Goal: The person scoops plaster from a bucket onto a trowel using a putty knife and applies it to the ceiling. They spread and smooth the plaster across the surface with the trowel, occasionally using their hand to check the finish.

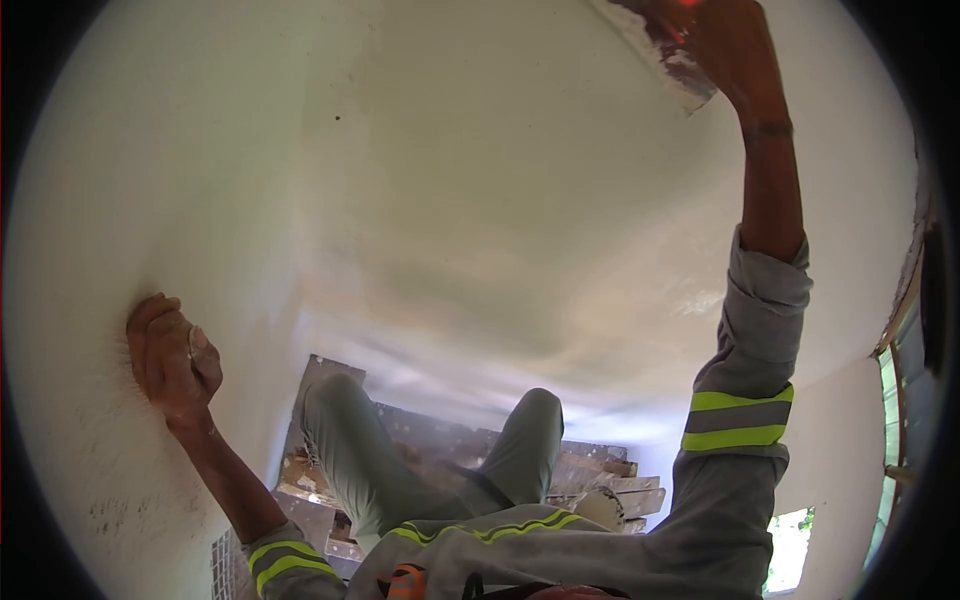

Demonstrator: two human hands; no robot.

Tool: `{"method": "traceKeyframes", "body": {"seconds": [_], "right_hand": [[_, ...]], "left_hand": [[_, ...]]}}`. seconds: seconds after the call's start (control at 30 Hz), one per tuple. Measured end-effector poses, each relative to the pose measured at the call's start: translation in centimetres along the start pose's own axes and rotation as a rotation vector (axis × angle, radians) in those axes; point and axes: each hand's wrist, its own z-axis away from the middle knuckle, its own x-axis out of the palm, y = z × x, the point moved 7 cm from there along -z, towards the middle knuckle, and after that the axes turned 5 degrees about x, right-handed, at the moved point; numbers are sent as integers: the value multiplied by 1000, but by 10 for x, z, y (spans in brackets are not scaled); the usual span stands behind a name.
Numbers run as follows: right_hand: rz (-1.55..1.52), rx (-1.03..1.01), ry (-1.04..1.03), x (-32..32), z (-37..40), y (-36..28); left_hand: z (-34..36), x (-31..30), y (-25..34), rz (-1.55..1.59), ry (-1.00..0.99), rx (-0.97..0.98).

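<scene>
Grey cloth of the work shirt, w/ yellow-green bands on chest & both sleeves, is nearest, at the bottom of view; a small orange item is on its chest. Next come the pale trousers, w/ knees bent & apart. The two hands are well apart from each other. L hand is at the L wall, fingers curled, whitish material on the thumb; I cannot tell if smth is inside it. R hand is raised to the upper R, closed on a flat blade, which is smeared w/ white material & partly cut by the top edge. The blade is at the pale surface in front; its exact contact I cannot tell. A small dark spot marks this surface, upper L. Lower, beyond the knees, are rough boards, stained w/ white, & a whitish round container near the R knee. Farther, at lower R, is a bright opening w/ some green visible; above it, at the R edge, is a greenish panel.
</scene>
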Motion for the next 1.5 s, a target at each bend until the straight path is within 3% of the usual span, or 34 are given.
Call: {"method": "traceKeyframes", "body": {"seconds": [0.07,0.13,0.2,0.3,0.4,0.5,0.6,0.63,0.67,0.7,0.73,0.77,0.8,0.9,0.97,1.0,1.03,1.07,1.1,1.13,1.2,1.3,1.33,1.37,1.4,1.5], "right_hand": [[41,241,-220,30,13,-1],[456,-167,18,107,42,30],[391,-133,-158,162,104,15],[379,-351,-236,257,223,2],[196,-216,-536,309,299,10],[12,-105,-496,236,251,0],[237,-258,-71,110,140,-11],[401,-155,-143,79,95,10],[475,-199,-38,24,57,-9],[346,-177,0,-5,14,15],[663,-330,183,-30,-14,16],[753,-477,249,-49,-42,41],[348,56,216,-69,-61,61],[406,59,-10,-26,-60,73],[727,-542,42,49,6,36],[596,-328,-47,79,39,24],[518,62,-201,110,67,21],[333,0,-230,152,106,32],[362,-2,-418,193,145,34],[411,-191,-356,214,190,24],[333,-271,-512,250,259,35],[260,-326,-503,210,255,31],[240,-439,-294,185,237,23],[398,-451,-346,166,208,10],[388,-592,-165,149,185,0],[495,-623,-273,157,126,-5]], "left_hand": [[-2,1,1,-36,14,15],[-1,2,1,-61,47,29],[2,2,1,-68,50,33],[0,2,1,0,85,41],[1,-3,1,43,75,38],[-1,-6,-2,32,71,13],[0,-6,-2,42,71,-21],[0,-5,-2,59,63,-23],[1,-4,-2,70,81,-19],[3,-4,-2,82,97,-15],[3,-4,-3,90,113,-12],[4,-4,-2,91,110,-13],[4,-5,-2,90,106,-15],[3,-6,-2,83,88,-22],[6,-5,-2,83,86,-30],[8,-4,-3,90,91,-31],[10,-3,-4,101,95,-30],[8,-2,-3,89,95,-31],[4,-2,-1,76,98,-31],[3,-5,0,64,99,-33],[7,-6,-2,153,114,-20],[6,-11,-5,146,116,-13],[6,-10,-3,139,98,-18],[7,-9,-2,139,91,-28],[8,-7,-4,143,84,-33],[10,-5,-4,122,88,-30]]}}
